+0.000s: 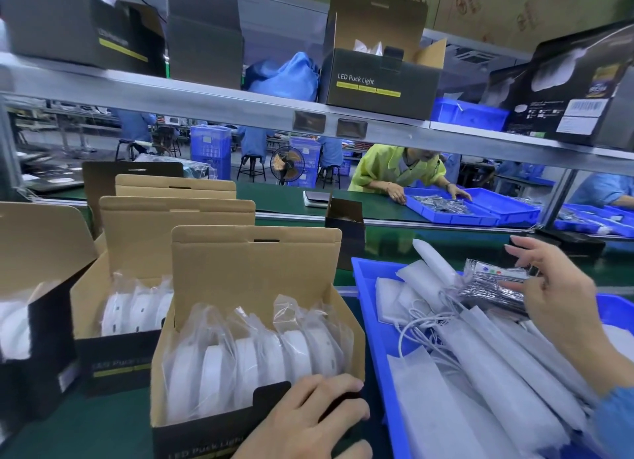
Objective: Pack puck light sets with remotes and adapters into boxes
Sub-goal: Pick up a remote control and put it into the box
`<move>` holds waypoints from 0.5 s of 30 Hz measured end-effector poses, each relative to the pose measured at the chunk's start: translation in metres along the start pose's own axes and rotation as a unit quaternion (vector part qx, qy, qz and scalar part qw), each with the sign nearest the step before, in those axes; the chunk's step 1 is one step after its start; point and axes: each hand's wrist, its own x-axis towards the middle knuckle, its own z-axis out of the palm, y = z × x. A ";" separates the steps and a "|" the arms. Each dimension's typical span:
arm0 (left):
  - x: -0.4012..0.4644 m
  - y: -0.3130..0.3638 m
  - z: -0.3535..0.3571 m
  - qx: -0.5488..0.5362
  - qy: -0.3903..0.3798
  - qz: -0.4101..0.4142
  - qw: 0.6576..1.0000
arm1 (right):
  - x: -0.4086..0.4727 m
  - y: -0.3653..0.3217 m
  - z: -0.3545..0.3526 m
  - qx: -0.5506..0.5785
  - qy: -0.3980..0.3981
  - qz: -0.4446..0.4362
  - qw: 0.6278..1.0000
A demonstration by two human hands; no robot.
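"LED Puck Light" is printed in white on the dark front of the open box on the shelf [380, 81], above a row of yellow strips whose wording is too small to read. The same words, partly cut off, run along the front of the nearest box [206, 445] at the bottom edge, and appear blurred on the second box [116, 364] behind it. The big box at far right [576, 91] carries a barcode label and small print, and the box at upper left [113, 37] has white lettering, none of it legible.
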 end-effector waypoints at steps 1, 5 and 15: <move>0.000 0.000 0.000 -0.004 -0.006 -0.002 1.000 | 0.000 -0.001 0.000 -0.019 0.009 -0.016 1.000; 0.001 0.001 -0.001 -0.005 0.017 0.037 0.999 | 0.001 0.003 -0.004 -0.012 0.059 0.002 0.998; 0.002 -0.007 0.007 0.105 0.087 0.120 0.983 | -0.002 -0.013 -0.007 -0.089 0.061 0.044 0.993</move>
